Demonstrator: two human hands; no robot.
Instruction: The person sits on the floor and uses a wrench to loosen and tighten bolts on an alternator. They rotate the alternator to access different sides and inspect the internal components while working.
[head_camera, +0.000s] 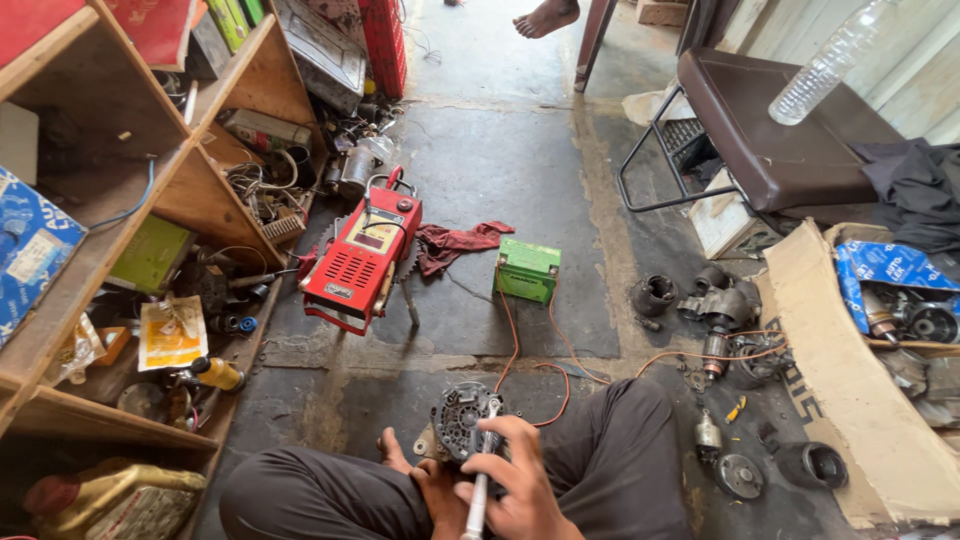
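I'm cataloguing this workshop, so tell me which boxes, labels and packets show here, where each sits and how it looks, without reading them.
Blue box: left shelf, blue with white label.
Green box: lower shelf, flat, lime green.
Packet: shelf edge, white and orange, crumpled.
Blue carton: right, inside the cardboard box, blue with white print.
Charger: floor, red, cream label panel on its face.
Battery: floor centre, green block.

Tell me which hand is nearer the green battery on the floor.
Right. The right hand grips a tool over the alternator, directly below the green battery. The left hand sits lower and further left, under the alternator, mostly hidden.
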